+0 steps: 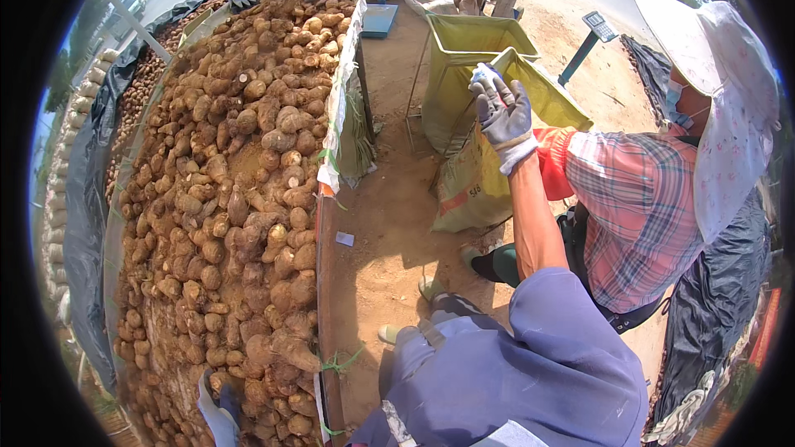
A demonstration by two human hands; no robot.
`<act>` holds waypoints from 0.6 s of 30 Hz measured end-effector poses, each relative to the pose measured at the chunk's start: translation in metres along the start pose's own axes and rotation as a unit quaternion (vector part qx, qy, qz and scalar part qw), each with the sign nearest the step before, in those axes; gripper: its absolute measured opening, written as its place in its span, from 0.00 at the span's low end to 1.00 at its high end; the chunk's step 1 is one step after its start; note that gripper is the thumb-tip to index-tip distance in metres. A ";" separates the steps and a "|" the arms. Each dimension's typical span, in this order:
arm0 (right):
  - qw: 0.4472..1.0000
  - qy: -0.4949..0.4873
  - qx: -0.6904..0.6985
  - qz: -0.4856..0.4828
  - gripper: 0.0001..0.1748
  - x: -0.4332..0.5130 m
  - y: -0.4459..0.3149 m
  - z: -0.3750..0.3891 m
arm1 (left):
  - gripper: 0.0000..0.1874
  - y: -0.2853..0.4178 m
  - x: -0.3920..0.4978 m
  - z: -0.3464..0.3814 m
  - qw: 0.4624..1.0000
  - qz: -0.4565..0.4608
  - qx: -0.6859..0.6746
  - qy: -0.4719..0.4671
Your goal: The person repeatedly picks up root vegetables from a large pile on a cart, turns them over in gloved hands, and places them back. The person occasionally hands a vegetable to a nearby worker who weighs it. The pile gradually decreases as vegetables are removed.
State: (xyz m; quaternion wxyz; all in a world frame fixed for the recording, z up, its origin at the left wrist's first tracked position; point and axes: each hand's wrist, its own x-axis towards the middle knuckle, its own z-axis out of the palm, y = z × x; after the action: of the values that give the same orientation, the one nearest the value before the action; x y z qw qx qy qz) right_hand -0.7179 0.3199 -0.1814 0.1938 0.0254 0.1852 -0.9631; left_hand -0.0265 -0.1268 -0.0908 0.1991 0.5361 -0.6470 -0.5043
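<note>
My left hand (pixel 220 413), in a pale glove with a dark blue part, reaches into the pile of taro corms (pixel 242 248) at the bottom of the view. A taro corm (pixel 222 379) lies between its thumb and fingers; whether they grip it I cannot tell. My right hand (pixel 506 115) wears a grey-palmed glove and is raised with its fingers apart, nothing visible in the palm. It is over a yellow woven sack (pixel 475 189) with writing on its side. Just beyond its fingertips shows something white and blue (pixel 486 73), partly hidden.
A co-worker (pixel 633 192) in a plaid shirt and sun hat stands close on my right, a red sleeve (pixel 553 158) behind my forearm. Another yellow bag (pixel 450 87) hangs on a frame beyond. A platform scale (pixel 379 20) stands past the table edge (pixel 326 316). Black sheeting (pixel 93 217) lies left.
</note>
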 end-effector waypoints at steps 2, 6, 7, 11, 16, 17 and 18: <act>0.995 -0.027 -0.079 0.061 0.27 -0.026 0.029 0.022 | 0.25 0.030 -0.018 0.006 0.994 0.060 0.094 0.004; 0.943 -0.182 -0.201 0.191 0.31 -0.087 0.114 0.103 | 0.30 0.095 -0.034 0.016 0.992 0.127 -0.014 -0.024; 0.920 -0.230 -0.223 0.227 0.35 -0.104 0.139 0.128 | 0.33 0.107 -0.035 0.020 0.991 0.130 -0.032 -0.018; 0.775 -0.385 -0.320 0.385 0.38 -0.185 0.245 0.201 | 0.41 0.138 -0.045 0.043 0.965 0.181 -0.163 -0.100; 0.646 -0.473 -0.215 0.559 0.43 -0.249 0.314 0.236 | 0.43 0.146 -0.070 0.066 0.940 0.200 -0.207 -0.185; 0.648 -0.440 -0.146 0.605 0.40 -0.257 0.314 0.238 | 0.43 0.144 -0.073 0.067 0.939 0.189 -0.211 -0.198; 0.621 -0.441 -0.192 0.619 0.36 -0.262 0.319 0.240 | 0.44 0.142 -0.077 0.066 0.936 0.181 -0.217 -0.210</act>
State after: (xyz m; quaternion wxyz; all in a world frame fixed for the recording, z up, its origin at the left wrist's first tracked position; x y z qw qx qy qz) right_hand -0.3482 0.0540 -0.0368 0.8031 -0.3311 0.1984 -0.4538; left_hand -0.1227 -0.0413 0.0269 0.2585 0.2358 -0.6345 -0.6892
